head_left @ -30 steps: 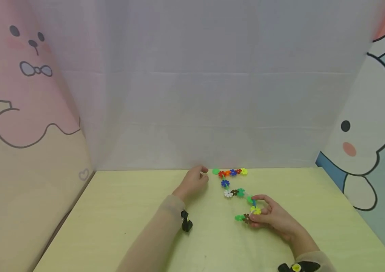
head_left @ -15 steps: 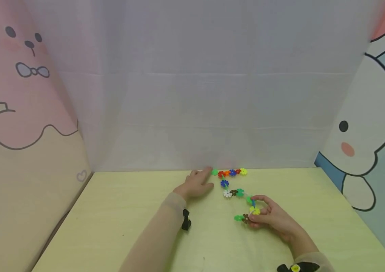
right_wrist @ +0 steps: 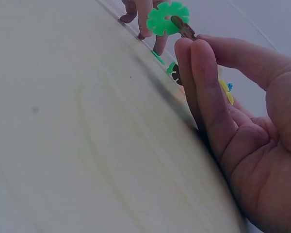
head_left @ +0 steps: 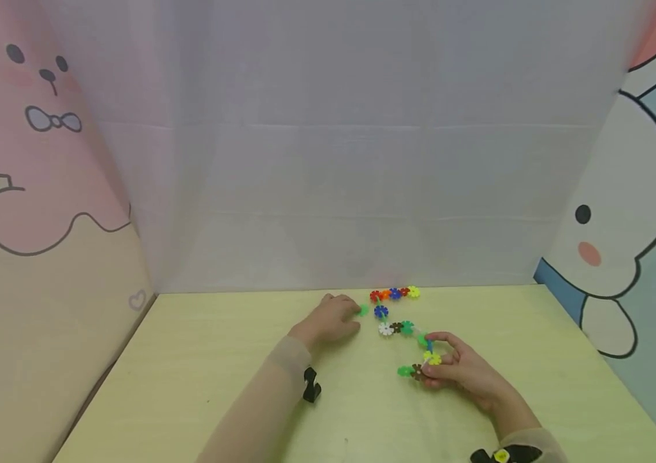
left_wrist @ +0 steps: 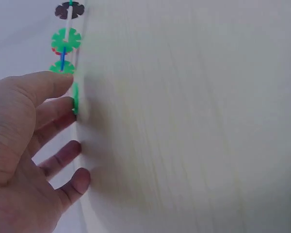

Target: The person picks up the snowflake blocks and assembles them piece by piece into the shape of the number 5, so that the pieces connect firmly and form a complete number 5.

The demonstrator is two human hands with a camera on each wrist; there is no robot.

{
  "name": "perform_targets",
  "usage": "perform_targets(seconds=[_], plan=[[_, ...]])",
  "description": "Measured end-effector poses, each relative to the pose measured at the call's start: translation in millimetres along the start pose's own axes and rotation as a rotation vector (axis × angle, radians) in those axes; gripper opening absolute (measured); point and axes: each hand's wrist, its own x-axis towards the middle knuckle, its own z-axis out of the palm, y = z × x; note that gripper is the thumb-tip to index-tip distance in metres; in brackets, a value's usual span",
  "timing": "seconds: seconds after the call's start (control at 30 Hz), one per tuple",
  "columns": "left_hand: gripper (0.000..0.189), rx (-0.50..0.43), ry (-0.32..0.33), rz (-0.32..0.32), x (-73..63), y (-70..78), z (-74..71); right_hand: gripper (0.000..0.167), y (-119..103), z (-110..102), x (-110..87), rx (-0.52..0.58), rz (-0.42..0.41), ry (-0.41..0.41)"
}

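Observation:
A zigzag chain of interlocking snowflake discs (head_left: pixel 407 328) in several colours lies on the table. Thumb and fingers of my right hand (head_left: pixel 467 370) pinch it near its lower end, around the yellow disc (head_left: pixel 433 359). Beyond these fingers stick out a brown disc (right_wrist: pixel 186 31) and a green disc (right_wrist: pixel 167 19) in the right wrist view. Left of the chain lies a loose green disc (head_left: pixel 363 310), apart from the red disc (head_left: pixel 376 296). My left hand (head_left: pixel 330 319) touches it with its fingertips, the other fingers spread over the table.
The pale wooden table (head_left: pixel 235 386) ends at a white curtain (head_left: pixel 328 161) close behind the chain's upper row. Printed cartoon panels (head_left: pixel 56 180) stand at both sides. Each sleeve carries a black strap (head_left: pixel 312 384) at the wrist.
My left hand has reached forward to the loose green disc and drawn it back towards me, away from the chain's upper row. My right hand keeps its hold on the chain.

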Motion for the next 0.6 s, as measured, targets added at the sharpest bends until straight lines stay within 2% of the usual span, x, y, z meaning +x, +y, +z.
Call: perform_targets(seconds=[0.17,0.23,0.33,0.43,0.6], plan=[[0.029,-0.146,0.029,-0.06,-20.3,2.3,1.5,0.085,-1,6,1.6,0.002,0.0,0.003],[0.025,-0.171,0.032,-0.067,-29.0,3.4,3.9,0.084,0,11,3.3,-0.001,0.003,0.005],[0.02,-0.17,0.045,-0.041,-40.7,5.8,8.0,0.084,0,20,5.8,-0.013,0.009,0.009],[0.024,-0.179,0.05,-0.032,-52.0,9.8,9.6,0.084,-3,32,7.3,-0.034,-0.002,0.016],[0.036,-0.233,0.021,-0.082,-72.8,18.9,7.4,0.084,-8,50,8.7,-0.042,-0.031,0.021]])
